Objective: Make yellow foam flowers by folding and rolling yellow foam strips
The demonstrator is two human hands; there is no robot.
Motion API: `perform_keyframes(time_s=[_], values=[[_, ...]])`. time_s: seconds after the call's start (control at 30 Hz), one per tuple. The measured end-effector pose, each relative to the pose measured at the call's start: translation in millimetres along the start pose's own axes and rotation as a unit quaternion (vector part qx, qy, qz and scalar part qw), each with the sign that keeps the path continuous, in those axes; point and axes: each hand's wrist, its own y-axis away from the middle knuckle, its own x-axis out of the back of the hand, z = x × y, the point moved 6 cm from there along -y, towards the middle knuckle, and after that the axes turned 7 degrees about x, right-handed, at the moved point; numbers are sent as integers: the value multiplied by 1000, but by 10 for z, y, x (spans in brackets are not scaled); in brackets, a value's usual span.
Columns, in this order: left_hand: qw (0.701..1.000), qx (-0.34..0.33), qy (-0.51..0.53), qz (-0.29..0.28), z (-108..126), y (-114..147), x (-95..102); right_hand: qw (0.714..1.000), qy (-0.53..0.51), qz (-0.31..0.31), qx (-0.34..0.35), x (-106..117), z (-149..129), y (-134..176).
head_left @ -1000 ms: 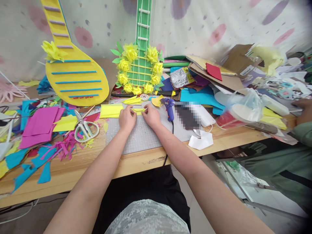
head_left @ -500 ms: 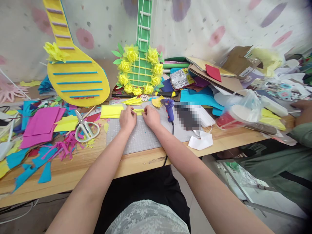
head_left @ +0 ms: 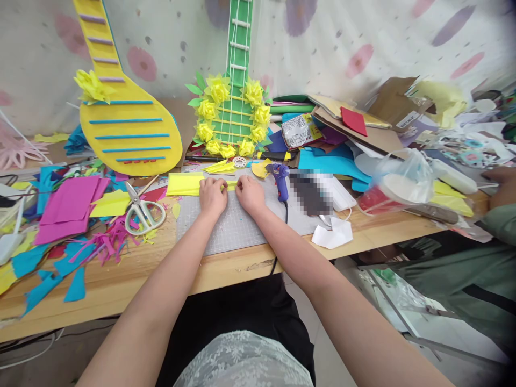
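Note:
Over the grey cutting mat [head_left: 226,231], a narrow yellow strip of crepe paper [head_left: 231,186] spans the short gap between my two hands. My left hand [head_left: 213,196] has its fingers closed on the strip's left end. My right hand [head_left: 250,194] pinches the right end. A folded yellow crepe paper piece [head_left: 183,184] lies just left of my left hand, partly covered by it. Beyond my hands are cut yellow paper pieces [head_left: 220,167] and a white ring-shaped roll [head_left: 239,162]. A purple glue gun [head_left: 281,184] stands just right of my right hand.
White-handled scissors [head_left: 144,212] lie left, among magenta paper [head_left: 70,207] and scraps. A yellow paper instrument [head_left: 131,129] and a green one with yellow flowers [head_left: 234,121] lean behind. Right are a plastic-wrapped cup [head_left: 397,188] and another person's arm [head_left: 502,188].
My left hand has shifted slightly along the strip, its fingers a little more bent over the paper. My right hand stays almost in place.

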Motion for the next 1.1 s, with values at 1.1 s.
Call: perform_keyframes(time_s=[1.1], values=[[998, 62, 18, 0, -70, 14, 43, 993, -112, 27, -13, 6, 132, -7]])
